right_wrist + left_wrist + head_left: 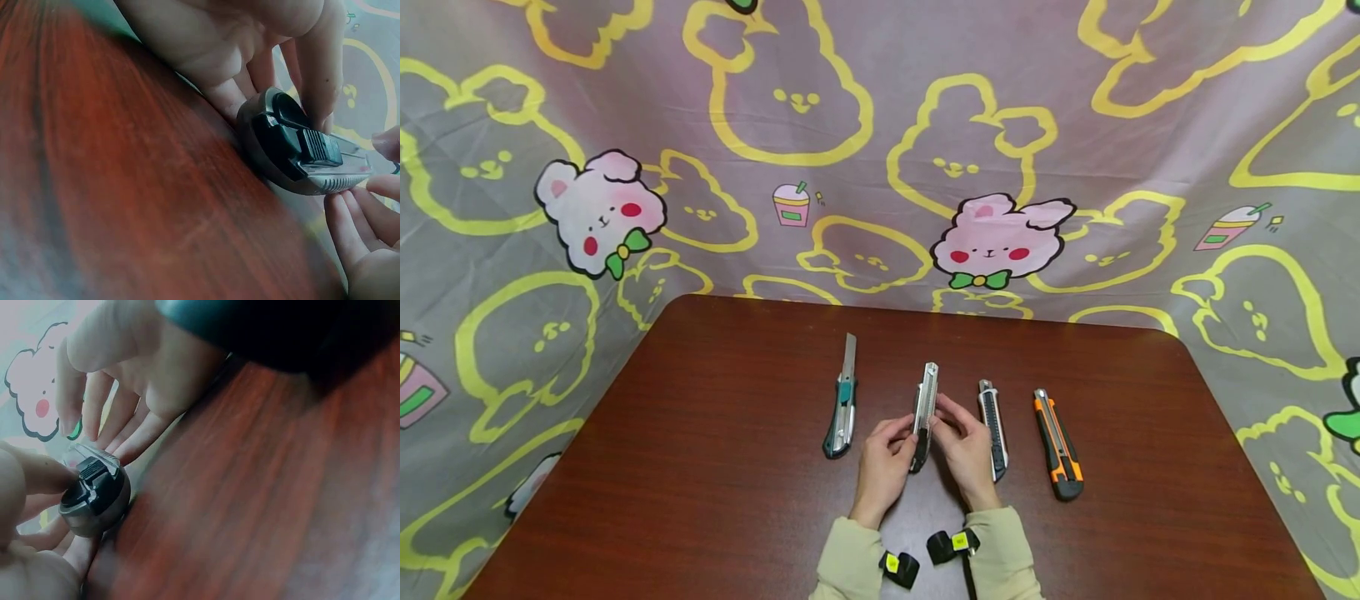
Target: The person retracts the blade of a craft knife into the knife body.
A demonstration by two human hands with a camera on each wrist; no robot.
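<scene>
My left hand [883, 468] grips a silver and black snap-off utility knife [925, 404] near its rear end, the nose pointing away from me. Its black ribbed slider [320, 147] faces up, with a left fingertip close beside it. The right hand [964, 450] is at the knife's right side, thumb and fingers bent about its front part; in the right wrist view, fingertips [337, 203] meet the grooved edge. Left of the hands lies a teal and silver utility knife [842, 408], blade out. Just right of them is a grey and black utility knife [992, 425], partly behind the right hand.
An orange and black utility knife [1058, 446] lies farthest right on the brown wooden table [715, 467]. Behind the table and at its sides hangs a patterned cloth [850, 100]. Black straps with small devices [901, 568] sit at both wrists.
</scene>
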